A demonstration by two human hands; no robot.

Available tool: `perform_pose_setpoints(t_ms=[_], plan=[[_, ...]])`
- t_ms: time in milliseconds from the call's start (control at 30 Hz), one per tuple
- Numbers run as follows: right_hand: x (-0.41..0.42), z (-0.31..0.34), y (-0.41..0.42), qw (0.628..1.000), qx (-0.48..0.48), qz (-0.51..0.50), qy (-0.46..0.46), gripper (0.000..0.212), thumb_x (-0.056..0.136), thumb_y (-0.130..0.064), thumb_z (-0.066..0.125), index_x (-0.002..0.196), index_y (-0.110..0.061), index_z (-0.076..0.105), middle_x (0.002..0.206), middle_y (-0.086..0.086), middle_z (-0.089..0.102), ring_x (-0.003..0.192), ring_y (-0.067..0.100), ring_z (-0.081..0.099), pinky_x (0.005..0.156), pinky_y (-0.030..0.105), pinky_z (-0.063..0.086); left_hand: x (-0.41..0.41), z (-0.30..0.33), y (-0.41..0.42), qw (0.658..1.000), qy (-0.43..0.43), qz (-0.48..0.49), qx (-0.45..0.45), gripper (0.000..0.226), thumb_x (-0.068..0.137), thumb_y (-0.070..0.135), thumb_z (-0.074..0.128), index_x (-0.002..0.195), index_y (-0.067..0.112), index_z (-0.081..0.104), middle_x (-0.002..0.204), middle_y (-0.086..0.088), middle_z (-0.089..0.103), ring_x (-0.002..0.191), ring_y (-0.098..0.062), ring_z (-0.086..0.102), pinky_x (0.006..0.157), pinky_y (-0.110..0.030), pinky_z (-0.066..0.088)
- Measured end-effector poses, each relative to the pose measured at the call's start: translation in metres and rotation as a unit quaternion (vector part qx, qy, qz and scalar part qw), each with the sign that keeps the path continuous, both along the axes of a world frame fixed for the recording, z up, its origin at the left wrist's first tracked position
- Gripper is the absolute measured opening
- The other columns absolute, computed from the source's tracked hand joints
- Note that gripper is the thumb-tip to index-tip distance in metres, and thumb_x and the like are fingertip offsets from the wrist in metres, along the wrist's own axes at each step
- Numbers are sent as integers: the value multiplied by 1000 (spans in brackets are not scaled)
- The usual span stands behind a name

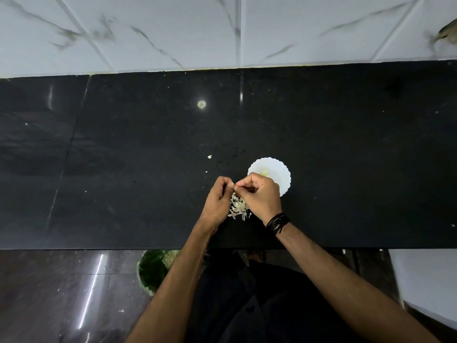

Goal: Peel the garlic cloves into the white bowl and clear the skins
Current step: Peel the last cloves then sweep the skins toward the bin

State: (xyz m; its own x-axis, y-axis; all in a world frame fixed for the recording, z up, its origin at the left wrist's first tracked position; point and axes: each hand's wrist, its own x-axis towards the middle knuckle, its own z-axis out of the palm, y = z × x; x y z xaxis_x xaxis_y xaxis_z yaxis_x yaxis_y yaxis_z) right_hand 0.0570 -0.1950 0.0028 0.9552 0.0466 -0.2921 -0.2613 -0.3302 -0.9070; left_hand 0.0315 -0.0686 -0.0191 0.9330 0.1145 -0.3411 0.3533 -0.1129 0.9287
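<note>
While both hands meet over the black countertop point(123, 144), the left hand point(218, 198) and the right hand point(259, 195) curl their fingers inward, fingertips pinching together on something tiny between them, surely a garlic clove point(234, 186), though it is too small to make out clearly. Directly beneath the hands lies a pile of papery skins point(239, 208). Just beyond the right hand sits the scalloped white bowl point(279, 174), pale peeled cloves point(264, 172) inside. A black thread band point(278, 222) wraps the right wrist. Down on the floor, a green bin point(150, 269) peeks out.
</note>
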Motion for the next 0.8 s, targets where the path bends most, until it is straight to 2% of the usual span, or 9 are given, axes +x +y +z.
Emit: perform_pose_setpoints(t_ms=[67, 167, 333, 433, 567, 700, 800], plan=[[1, 2, 0, 1000, 7, -1, -5, 8, 81, -13, 82, 84, -15, 75, 78, -7, 76, 75, 4, 72, 74, 19, 57, 1, 0, 1, 1000, 2, 5, -1, 16, 106, 11, 45, 91, 10, 52, 82, -3, 51, 77, -13, 45, 70, -26, 42], [1, 4, -1, 999, 38, -4, 11, 10, 82, -15, 81, 91, -17, 78, 80, -5, 77, 78, 7, 73, 75, 19, 56, 1, 3, 3, 998, 3, 41, -52, 16, 104, 7, 48, 92, 8, 58, 84, 0, 58, 80, -7, 54, 74, -19, 48], [-3, 1, 5, 987, 134, -70, 62, 11, 82, -9, 80, 91, -15, 81, 84, 1, 78, 82, 20, 75, 84, 37, 62, 1, 0, -3, 995, -15, 76, -54, 14, 105, 9, 49, 95, 8, 59, 85, -1, 60, 80, -7, 56, 74, -21, 49], [-5, 2, 9, 972, 187, -110, 91, 9, 83, -5, 79, 90, -10, 80, 85, 6, 78, 85, 24, 76, 85, 36, 61, 0, 1, -10, 994, -32, 101, -20, 13, 105, 9, 48, 96, 7, 58, 84, 0, 60, 76, -5, 56, 70, -22, 49], [-5, 3, 12, 948, 243, -147, 146, 8, 83, -1, 77, 88, -7, 78, 85, 9, 77, 82, 22, 73, 84, 32, 61, 0, -5, -13, 993, -53, 100, 31, 11, 104, 10, 49, 99, 4, 56, 86, -3, 61, 78, -11, 57, 72, -31, 50], [-5, 4, 13, 927, 279, -177, 179, 6, 83, 2, 76, 88, -2, 77, 83, 11, 75, 78, 19, 72, 80, 30, 61, 0, -5, -11, 981, -117, 61, 144, 12, 103, 13, 49, 93, 9, 53, 86, -7, 59, 75, -13, 55, 68, -31, 48], [-5, 7, 15, 912, 305, -196, 193, 5, 84, 3, 74, 88, 1, 75, 79, 9, 74, 73, 16, 72, 73, 26, 60, 2, -4, -12, 963, -164, 46, 206, 15, 102, 18, 45, 93, 10, 53, 89, -3, 55, 80, -19, 54, 69, -31, 45]])
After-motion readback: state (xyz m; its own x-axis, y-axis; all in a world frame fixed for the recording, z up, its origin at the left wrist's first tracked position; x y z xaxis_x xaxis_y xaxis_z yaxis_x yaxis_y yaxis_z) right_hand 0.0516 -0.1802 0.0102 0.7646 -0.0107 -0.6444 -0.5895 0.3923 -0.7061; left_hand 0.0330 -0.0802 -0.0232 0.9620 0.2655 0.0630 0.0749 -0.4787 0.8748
